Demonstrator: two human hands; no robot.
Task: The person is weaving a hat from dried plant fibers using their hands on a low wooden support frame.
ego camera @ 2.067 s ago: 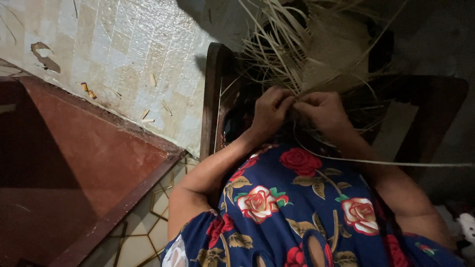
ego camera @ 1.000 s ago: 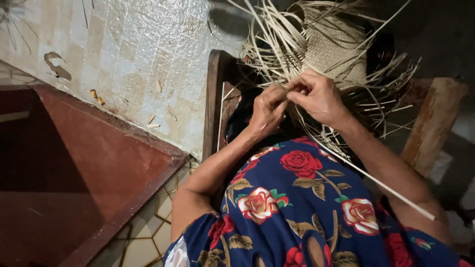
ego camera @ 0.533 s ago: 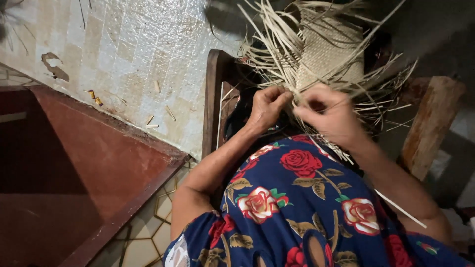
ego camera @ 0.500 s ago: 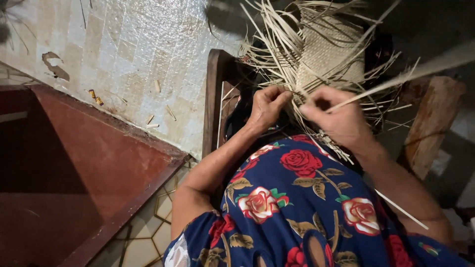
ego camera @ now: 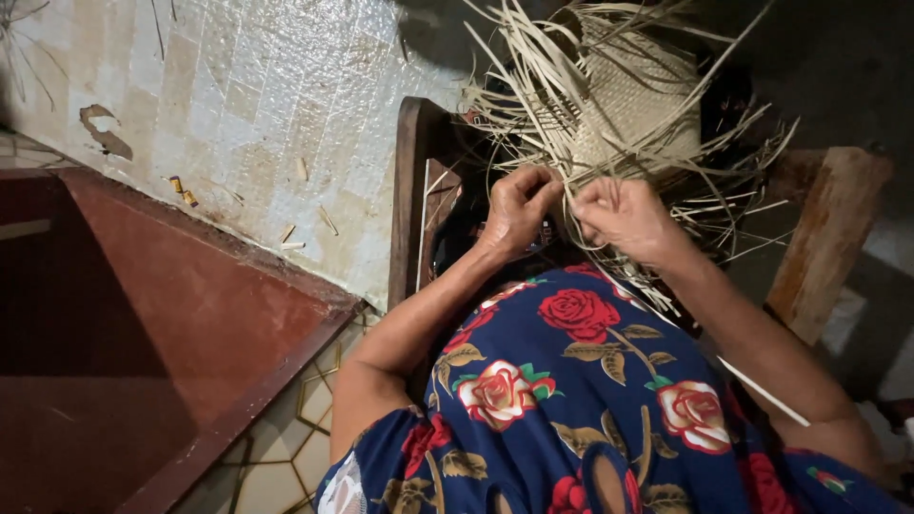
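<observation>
Weaving in progress, head view only: both hands sit at the near edge of a half-woven straw piece, loose strips fanning out above and to either side of them. Versus half a second ago, the long strip that stuck out past the right hand is gone from that spot; the right hand has drawn in towards the left, so that strip looks pulled into the weave. Left hand: fingers curled shut, pinching strips at the edge. Right hand: closed too, fingertips nipping a strip just beside the left. The two hands are almost touching. Below them, a floral dress; a dark wooden chair frame left of the left hand.
</observation>
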